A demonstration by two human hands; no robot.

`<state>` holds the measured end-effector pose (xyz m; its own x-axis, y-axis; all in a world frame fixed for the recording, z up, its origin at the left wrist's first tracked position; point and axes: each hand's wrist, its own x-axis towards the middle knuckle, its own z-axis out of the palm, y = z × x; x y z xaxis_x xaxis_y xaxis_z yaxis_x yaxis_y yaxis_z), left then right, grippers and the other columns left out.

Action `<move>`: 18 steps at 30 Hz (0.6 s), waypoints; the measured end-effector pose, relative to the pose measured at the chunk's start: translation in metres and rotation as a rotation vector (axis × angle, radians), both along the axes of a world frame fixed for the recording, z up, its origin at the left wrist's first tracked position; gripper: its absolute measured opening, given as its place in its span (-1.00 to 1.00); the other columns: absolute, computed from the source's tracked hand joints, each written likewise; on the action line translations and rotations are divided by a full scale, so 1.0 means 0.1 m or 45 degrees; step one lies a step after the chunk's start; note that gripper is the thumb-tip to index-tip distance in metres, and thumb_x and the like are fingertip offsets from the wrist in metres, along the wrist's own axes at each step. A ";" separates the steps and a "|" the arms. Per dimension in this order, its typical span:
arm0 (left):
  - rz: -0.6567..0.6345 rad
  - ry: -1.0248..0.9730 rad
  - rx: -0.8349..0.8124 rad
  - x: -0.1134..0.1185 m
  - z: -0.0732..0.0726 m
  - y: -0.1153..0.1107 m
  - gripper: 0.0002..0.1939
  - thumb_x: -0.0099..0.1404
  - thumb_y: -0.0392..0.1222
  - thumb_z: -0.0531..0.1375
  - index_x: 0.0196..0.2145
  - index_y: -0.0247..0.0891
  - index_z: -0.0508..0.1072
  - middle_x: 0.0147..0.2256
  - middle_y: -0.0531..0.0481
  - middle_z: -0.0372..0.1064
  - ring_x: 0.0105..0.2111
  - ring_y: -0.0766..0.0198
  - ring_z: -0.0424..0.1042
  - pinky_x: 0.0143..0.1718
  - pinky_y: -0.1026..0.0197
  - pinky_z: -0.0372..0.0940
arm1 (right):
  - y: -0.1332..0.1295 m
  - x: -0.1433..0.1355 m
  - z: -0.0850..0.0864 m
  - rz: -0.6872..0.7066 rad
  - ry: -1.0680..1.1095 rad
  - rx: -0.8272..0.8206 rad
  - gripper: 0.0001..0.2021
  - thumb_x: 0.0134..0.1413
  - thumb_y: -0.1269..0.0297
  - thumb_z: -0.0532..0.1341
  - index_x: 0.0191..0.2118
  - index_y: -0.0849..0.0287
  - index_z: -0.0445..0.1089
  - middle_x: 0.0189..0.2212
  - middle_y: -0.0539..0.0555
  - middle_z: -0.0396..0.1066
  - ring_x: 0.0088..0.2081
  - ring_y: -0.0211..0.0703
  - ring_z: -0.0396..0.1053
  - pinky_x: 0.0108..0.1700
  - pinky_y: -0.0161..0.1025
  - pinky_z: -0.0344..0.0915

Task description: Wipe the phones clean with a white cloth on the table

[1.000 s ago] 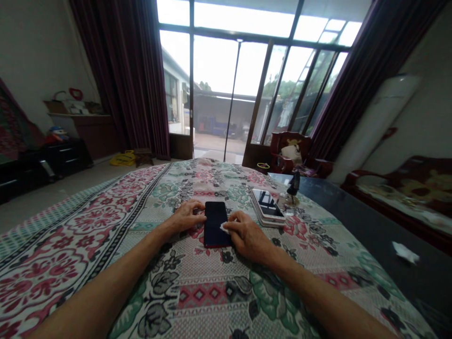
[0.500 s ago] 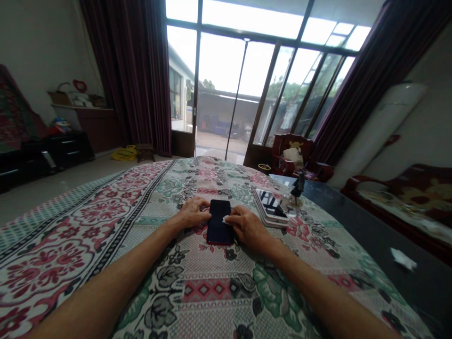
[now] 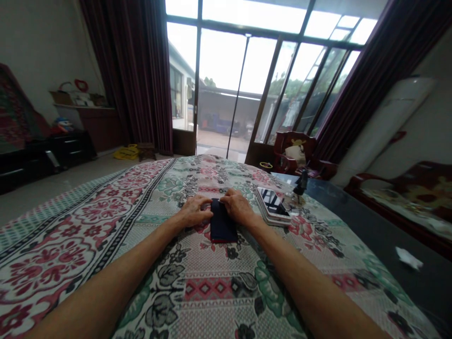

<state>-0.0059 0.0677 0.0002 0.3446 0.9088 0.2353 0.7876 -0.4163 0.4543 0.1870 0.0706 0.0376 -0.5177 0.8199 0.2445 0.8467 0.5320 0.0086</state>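
A dark smartphone (image 3: 223,228) with a reddish lower edge lies flat on the patterned tablecloth (image 3: 208,263), screen up. At its left side, the thumb and forefinger of my left hand (image 3: 195,210) press against the edge, holding it in place. My right hand (image 3: 237,205) is over the phone's upper right part, its fingers pinched on a small white tissue (image 3: 221,199) that is mostly hidden under the fingertips. To the right of this hand, a stack of phones (image 3: 273,207) rests on the cloth, the top one white-framed with a reflective screen.
Behind the stack stands a small black stand (image 3: 300,183). A crumpled white tissue (image 3: 408,258) lies on the dark tabletop (image 3: 374,245) at the right. Beyond the table are a wooden chair (image 3: 294,153), a yellow bag (image 3: 126,152) on the floor and glass sliding doors.
My right hand has slid up the phone, from the middle of its right side toward the top edge, with the tissue in its fingers. My left hand stays at the left edge.
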 end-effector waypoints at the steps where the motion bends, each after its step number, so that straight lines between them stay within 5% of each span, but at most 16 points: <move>1: 0.002 0.016 0.009 0.00 -0.02 0.01 -0.53 0.12 -0.08 0.16 0.00 -0.21 0.46 0.01 -0.13 0.35 0.04 0.03 0.28 0.13 0.05 0.13 | -0.04 0.01 -0.01 0.051 0.009 0.003 -0.72 0.22 0.43 0.03 -0.21 0.16 0.51 -0.20 0.16 0.34 -0.18 -0.11 0.25 -0.17 -0.26 0.14; 10: 0.014 0.090 0.002 -0.01 -0.03 0.01 -0.49 0.14 -0.05 0.15 0.05 -0.22 0.44 0.05 -0.13 0.31 0.04 0.05 0.29 0.13 0.07 0.14 | -0.54 0.18 0.00 0.345 0.068 -0.096 -0.74 0.14 0.49 0.08 -0.21 0.15 0.51 -0.30 0.10 0.31 -0.27 -0.19 0.23 -0.23 -0.29 0.14; 18: -0.021 0.096 0.027 -0.02 -0.03 0.01 -0.53 0.15 -0.04 0.15 0.02 -0.17 0.46 0.02 -0.10 0.33 0.03 0.08 0.30 0.11 0.11 0.15 | -0.10 -0.09 0.04 0.077 0.052 -0.093 -0.71 0.18 0.42 0.07 -0.18 0.13 0.54 -0.27 0.13 0.36 -0.21 -0.16 0.32 -0.20 -0.30 0.17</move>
<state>-0.0076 0.0684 -0.0024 0.3772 0.8978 0.2273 0.8121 -0.4386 0.3848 0.1779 0.0608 0.0418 -0.5577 0.8038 0.2072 0.8117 0.5803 -0.0661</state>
